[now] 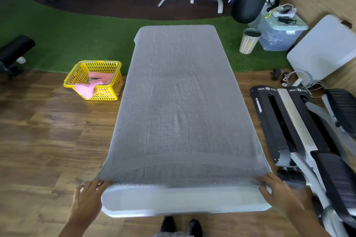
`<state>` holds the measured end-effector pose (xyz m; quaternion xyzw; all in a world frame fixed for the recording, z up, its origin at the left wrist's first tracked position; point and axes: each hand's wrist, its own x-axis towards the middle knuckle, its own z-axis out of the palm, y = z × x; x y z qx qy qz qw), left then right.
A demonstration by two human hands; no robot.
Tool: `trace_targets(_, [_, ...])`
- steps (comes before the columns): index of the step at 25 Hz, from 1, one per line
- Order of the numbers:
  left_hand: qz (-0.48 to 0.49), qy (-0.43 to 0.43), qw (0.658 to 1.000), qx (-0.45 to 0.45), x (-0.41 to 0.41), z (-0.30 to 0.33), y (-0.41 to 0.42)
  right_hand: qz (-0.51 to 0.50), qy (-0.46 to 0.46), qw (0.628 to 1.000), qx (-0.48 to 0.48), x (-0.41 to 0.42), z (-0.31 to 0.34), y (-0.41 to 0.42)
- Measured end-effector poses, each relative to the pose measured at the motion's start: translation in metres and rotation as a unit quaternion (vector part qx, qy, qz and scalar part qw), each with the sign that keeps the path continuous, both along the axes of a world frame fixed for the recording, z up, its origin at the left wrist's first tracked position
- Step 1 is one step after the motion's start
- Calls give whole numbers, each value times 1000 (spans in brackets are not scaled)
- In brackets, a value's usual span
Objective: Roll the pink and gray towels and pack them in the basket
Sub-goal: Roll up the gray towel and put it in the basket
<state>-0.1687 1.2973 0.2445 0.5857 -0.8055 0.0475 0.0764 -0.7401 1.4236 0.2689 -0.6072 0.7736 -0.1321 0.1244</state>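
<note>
A large gray towel [177, 102] lies spread flat over a white table [183, 201], covering nearly all of it. My left hand [90, 192] pinches the towel's near left corner at the table edge. My right hand [273, 188] pinches the near right corner. The near hem is lifted slightly between them. A yellow plastic basket [107, 94] stands on the floor left of the table. A pink towel [90, 84] lies crumpled inside it, with one end hanging over the front rim.
A black and grey exercise machine [300, 136] stands close to the table's right side. A bin [249, 41], a clear storage box [279, 34] and a folded white table [325, 50] are at the back right. Wood floor lies to the left, green turf beyond.
</note>
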Motion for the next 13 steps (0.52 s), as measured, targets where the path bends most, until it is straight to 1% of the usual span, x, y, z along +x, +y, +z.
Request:
trace_targets(2, [10, 14, 1000, 9, -3, 1, -5, -22, -8, 1000, 2, 4, 0, 1])
trace_targets(4, [43, 57, 997, 29, -8, -1, -8, -35, -8, 999, 8, 7, -1, 1])
trace_targets(6, [57, 97, 993, 19, -14, -2, -7, -44, -11, 999, 14, 7, -3, 2])
trace_targets(10, [-5, 144, 989, -22, -25, -3, 2, -27, -23, 999, 11, 4, -7, 7])
trace_targets(13, [-7, 140, 990, -5, -25, -7, 3, -19, 3, 1000, 23, -1, -5, 5])
